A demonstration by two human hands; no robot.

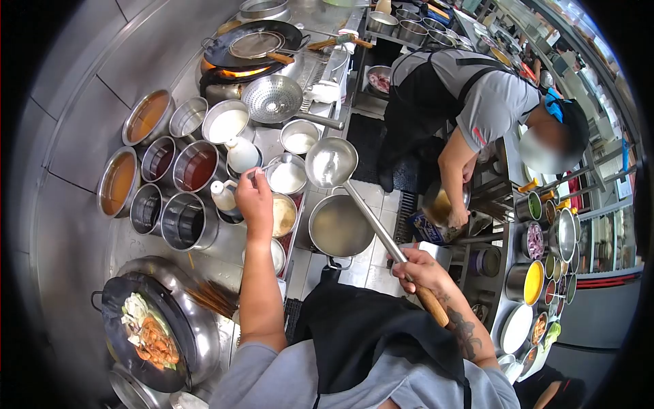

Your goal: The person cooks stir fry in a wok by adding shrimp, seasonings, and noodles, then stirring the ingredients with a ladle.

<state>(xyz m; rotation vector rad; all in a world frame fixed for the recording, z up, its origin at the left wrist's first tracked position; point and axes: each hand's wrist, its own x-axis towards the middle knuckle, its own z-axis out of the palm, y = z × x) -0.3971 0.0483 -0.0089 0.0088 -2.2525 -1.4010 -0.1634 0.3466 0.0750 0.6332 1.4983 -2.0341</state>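
My right hand (422,269) is wrapped round the wooden-ended handle of a large metal ladle (332,163). The ladle's bowl hangs beside the seasoning pots, above and left of a pot of cloudy liquid (340,225). My left hand (255,198) pinches the thin handle of what looks like a small spoon (268,166), at the rim of a metal pot of white seasoning (286,177). Two white squeeze bottles (242,155) stand close to that hand. Below it, a wok (146,327) holds pale sliced pieces and an orange-red heap of food (157,341).
Metal pots of brown sauce (196,165) stand at left. A flame (235,72) burns under another wok (225,51); a perforated strainer (272,99) lies nearby. At right, a co-worker (470,102) bends over a bowl, beside a counter of ingredient containers (533,279).
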